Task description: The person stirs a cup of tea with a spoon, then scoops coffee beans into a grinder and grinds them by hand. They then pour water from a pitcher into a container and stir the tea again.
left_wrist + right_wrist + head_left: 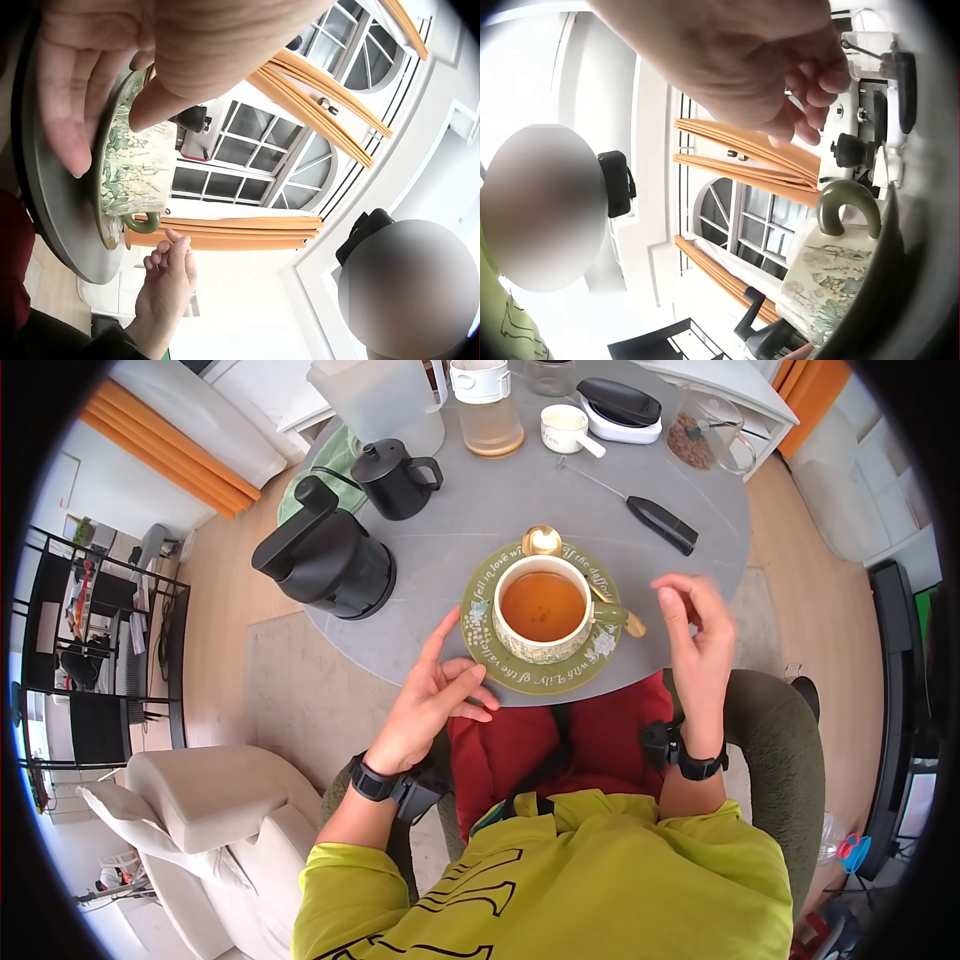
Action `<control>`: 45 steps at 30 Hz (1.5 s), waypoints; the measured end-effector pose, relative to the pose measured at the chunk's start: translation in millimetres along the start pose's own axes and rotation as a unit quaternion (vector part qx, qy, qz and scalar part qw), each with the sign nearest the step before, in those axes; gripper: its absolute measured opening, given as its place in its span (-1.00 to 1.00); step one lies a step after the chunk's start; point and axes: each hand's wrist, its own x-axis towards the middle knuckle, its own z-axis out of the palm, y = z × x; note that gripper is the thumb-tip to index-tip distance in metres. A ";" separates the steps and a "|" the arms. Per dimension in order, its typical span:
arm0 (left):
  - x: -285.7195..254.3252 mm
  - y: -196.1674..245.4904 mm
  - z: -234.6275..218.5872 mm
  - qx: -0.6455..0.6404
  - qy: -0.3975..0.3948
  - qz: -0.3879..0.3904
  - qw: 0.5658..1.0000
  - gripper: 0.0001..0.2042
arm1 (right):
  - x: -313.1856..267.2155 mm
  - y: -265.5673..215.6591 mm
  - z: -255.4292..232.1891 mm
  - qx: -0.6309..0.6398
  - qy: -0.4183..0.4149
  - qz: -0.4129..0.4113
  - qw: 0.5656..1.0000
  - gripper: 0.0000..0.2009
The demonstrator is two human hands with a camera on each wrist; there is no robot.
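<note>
- Spreading beside the green lettered saucer (pixel 545 682), the left hand (pixel 430 705) has its fingers and thumb apart, clamped on nothing; whether a fingertip touches the rim, I can't tell.
- Over on the right, the right hand (pixel 695 635) hangs in the air, fingers loosely bent, grip empty.
- Between them, here's the floral teacup (pixel 541 608), upright on the saucer, filled with amber liquid, its green handle (pixel 608 613) turned right.
- Best handling, I'd say: steady the saucer from the left, pinch the handle from the right, keep everything level; that liquid could slop.
- Watch the gold spoon (pixel 541 541), lying on the saucer past the cup; a knock could rattle it.
- Mind the desk (pixel 470 540) too, its front edge close by the saucer.
- Hard to see: the spoon's shaft, partly behind the cup, and the right palm, turned from the head view.
</note>
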 end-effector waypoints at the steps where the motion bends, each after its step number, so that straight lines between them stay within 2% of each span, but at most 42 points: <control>1: 0.0 -0.3 -0.6 -0.002 -0.002 0.000 1.000 -0.34 | -2.5 1.0 1.6 0.034 -0.030 0.012 0.999 -0.91; 3: 0.0 -0.6 -0.8 -0.006 -0.002 0.002 1.000 -0.34 | -5.2 -0.3 3.2 0.063 -0.096 0.036 0.993 -0.87; 4: -0.2 -0.5 -0.8 -0.007 -0.004 0.001 1.000 -0.34 | -5.4 -2.9 4.4 0.062 -0.097 0.035 0.993 -0.87; 6: -0.6 0.2 -1.0 -0.010 -0.005 0.001 1.000 -0.34 | -4.8 -8.5 6.5 -0.002 -0.163 0.033 0.986 -0.83; 11: -1.6 1.9 -0.9 -0.017 -0.008 0.001 1.000 -0.33 | -1.4 -4.7 11.9 -0.044 -0.189 0.008 0.981 -0.75; 14: -1.0 0.8 -1.9 -0.018 -0.009 0.004 1.000 -0.32 | 6.6 -2.7 10.5 -0.046 -0.224 0.040 0.973 -0.74; 16: -0.1 -1.9 -4.1 -0.016 -0.009 0.001 1.000 -0.31 | 13.3 -4.8 7.1 -0.029 -0.293 0.064 0.954 -0.80; 23: -0.6 -1.1 -6.2 -0.020 -0.021 -0.006 1.000 -0.29 | 27.1 -3.5 4.9 -0.045 -0.354 0.009 0.934 -0.76; 25: 0.3 -2.9 -7.3 -0.023 -0.021 -0.004 1.000 -0.28 | 32.4 -11.1 2.9 -0.049 -0.408 0.072 0.909 -0.75; 31: -1.2 -1.7 -5.5 -0.026 -0.020 -0.003 0.999 -0.29 | 43.1 -3.1 1.8 0.007 -0.473 0.086 0.877 -0.72; 35: -0.2 -1.8 -5.9 -0.025 -0.020 -0.003 0.999 -0.31 | 51.0 -6.2 1.6 0.000 -0.493 0.085 0.866 -0.72; 37: -0.3 -1.2 -5.4 -0.026 -0.018 -0.004 0.999 -0.31 | 54.6 -10.5 0.2 0.011 -0.526 0.102 0.844 -0.73; 41: -1.3 0.3 -4.3 -0.029 -0.017 -0.007 0.999 -0.32 | 57.8 -10.8 1.3 0.010 -0.535 0.109 0.838 -0.71; 45: -1.0 -1.4 -5.2 -0.025 -0.019 -0.001 0.999 -0.32 | 62.1 -7.9 1.2 0.033 -0.554 0.162 0.816 -0.67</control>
